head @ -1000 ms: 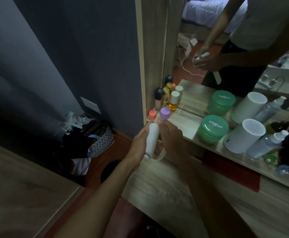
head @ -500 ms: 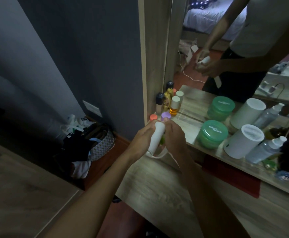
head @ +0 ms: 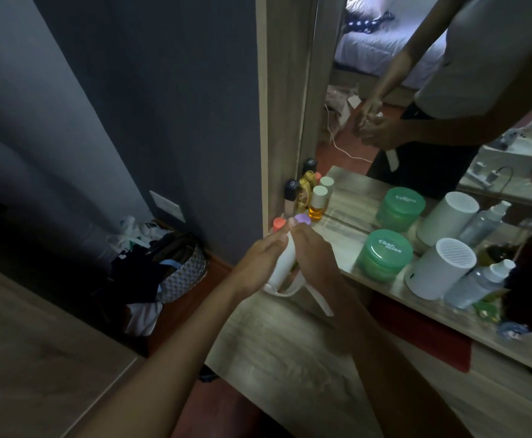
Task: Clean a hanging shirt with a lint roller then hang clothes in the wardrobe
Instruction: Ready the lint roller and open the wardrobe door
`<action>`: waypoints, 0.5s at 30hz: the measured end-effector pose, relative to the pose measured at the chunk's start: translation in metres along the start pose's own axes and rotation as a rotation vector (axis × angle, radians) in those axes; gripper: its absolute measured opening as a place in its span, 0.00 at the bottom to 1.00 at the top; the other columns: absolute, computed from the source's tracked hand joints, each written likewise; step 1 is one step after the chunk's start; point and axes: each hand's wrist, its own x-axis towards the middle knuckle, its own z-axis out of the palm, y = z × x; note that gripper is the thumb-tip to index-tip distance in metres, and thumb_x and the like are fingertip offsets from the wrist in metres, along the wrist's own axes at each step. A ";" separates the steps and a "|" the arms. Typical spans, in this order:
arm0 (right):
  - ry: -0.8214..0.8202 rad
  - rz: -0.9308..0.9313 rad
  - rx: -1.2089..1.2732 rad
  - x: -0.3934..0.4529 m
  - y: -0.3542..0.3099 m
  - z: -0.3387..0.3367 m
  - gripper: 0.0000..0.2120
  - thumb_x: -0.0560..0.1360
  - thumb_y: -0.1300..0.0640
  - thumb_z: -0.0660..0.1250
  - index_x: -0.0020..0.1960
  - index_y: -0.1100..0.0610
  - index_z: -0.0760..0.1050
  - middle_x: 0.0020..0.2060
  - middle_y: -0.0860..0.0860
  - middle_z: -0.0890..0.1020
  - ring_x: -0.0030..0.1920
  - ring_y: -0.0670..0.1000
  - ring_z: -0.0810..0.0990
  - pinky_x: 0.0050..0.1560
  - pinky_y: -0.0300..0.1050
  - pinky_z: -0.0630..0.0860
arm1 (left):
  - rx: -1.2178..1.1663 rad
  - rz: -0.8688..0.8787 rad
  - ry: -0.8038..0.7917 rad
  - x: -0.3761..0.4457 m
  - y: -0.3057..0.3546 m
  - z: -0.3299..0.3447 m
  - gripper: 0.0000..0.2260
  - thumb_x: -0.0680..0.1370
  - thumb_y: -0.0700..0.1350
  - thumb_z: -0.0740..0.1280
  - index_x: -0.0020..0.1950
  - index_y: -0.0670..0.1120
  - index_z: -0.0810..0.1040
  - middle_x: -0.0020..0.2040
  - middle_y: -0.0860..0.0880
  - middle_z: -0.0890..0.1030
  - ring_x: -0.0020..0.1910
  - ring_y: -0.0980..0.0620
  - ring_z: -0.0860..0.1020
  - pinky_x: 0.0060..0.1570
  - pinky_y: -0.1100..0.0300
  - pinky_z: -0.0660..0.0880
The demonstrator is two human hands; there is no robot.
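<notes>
A white lint roller (head: 283, 262) stands nearly upright between my two hands, above the near edge of a wooden dressing table (head: 277, 346). My left hand (head: 258, 267) wraps the roller's left side. My right hand (head: 316, 259) presses on its right side, with fingertips near the top. The roller's white handle (head: 320, 301) juts down to the right below my right hand. No shirt or wardrobe is in view. The mirror (head: 416, 90) reflects both hands on the roller.
A green jar (head: 384, 254), a white cylindrical device (head: 438, 267), a clear bottle (head: 479, 281) and small bottles (head: 316, 202) crowd the shelf under the mirror. A bag of clothes (head: 176, 267) sits on the floor by the dark wall. A wooden surface (head: 37, 358) lies lower left.
Both hands with the lint roller have risen slightly and moved closer to the small bottles. My fingers have shifted on the roller's top.
</notes>
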 end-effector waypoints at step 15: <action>-0.454 0.008 -0.184 -0.008 0.017 0.001 0.12 0.73 0.44 0.70 0.44 0.53 0.80 0.37 0.54 0.83 0.37 0.50 0.82 0.47 0.52 0.79 | 0.001 0.039 0.231 -0.001 0.019 -0.064 0.19 0.82 0.57 0.57 0.74 0.61 0.64 0.71 0.52 0.70 0.62 0.50 0.75 0.54 0.50 0.77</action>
